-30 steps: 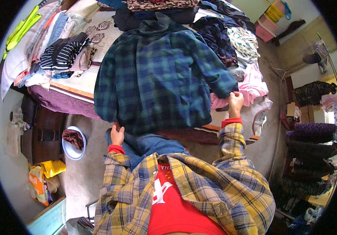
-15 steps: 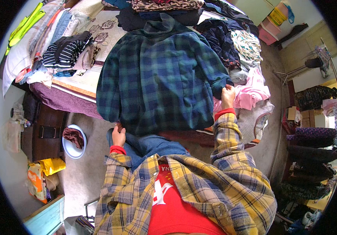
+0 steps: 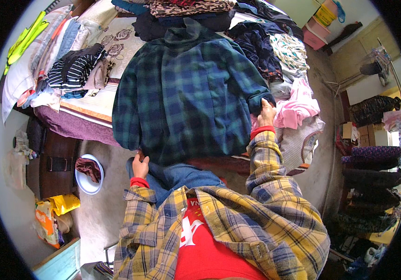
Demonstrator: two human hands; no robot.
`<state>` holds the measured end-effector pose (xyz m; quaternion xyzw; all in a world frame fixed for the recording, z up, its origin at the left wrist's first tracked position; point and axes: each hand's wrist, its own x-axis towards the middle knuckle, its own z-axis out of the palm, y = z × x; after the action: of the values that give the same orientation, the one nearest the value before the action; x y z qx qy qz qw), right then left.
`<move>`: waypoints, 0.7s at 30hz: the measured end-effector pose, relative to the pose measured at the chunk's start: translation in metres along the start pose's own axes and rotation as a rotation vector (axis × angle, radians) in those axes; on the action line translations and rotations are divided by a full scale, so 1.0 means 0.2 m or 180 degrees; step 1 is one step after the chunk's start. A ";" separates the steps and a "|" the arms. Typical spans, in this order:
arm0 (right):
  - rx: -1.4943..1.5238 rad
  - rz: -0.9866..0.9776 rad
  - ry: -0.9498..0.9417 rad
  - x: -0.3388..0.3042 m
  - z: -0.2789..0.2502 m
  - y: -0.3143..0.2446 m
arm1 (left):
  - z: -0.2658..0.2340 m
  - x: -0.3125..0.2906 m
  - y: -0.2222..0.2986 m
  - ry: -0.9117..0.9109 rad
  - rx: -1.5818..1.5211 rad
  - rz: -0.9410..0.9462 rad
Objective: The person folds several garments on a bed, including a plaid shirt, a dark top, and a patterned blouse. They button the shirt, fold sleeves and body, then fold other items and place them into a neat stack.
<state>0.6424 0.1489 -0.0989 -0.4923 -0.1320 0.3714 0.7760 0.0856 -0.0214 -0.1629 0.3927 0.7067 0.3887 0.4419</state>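
Bedding (image 3: 116, 35) backs the scene. A basin (image 3: 87, 185) stands left of the left hand (image 3: 140, 166), which pinches the lower edge of a green shirt (image 3: 191, 93) lying ahead; the right hand (image 3: 267, 114), closed, grips its cuff beside pink clothing (image 3: 300, 111).

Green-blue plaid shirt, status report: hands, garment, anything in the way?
Right hand gripping right-side cuff. Left hand at lower left edge, grip unclear. Green-blue plaid shirt spread across bed. Nothing on top; pink garment beside right hand.

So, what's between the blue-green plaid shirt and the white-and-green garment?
In the head view, dark navy clothing lies between the plaid shirt and white-and-green garment.
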 end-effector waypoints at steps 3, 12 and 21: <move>0.0506 0.0487 -0.0509 -0.01 0.00 -0.05 | 0.00 -0.01 0.00 0.0033 0.0004 -0.0013; 0.0457 0.0289 -0.0928 -0.26 0.04 -0.26 | 0.00 0.01 0.00 0.0111 0.0089 -0.0012; 0.0167 -0.0460 -0.0852 -0.22 0.05 -0.41 | -0.01 0.02 0.00 0.0076 0.0052 -0.0085</move>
<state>0.6428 0.1050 -0.0154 -0.4072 -0.2596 0.3803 0.7888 0.0826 -0.0191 -0.1640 0.3821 0.7202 0.3817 0.4354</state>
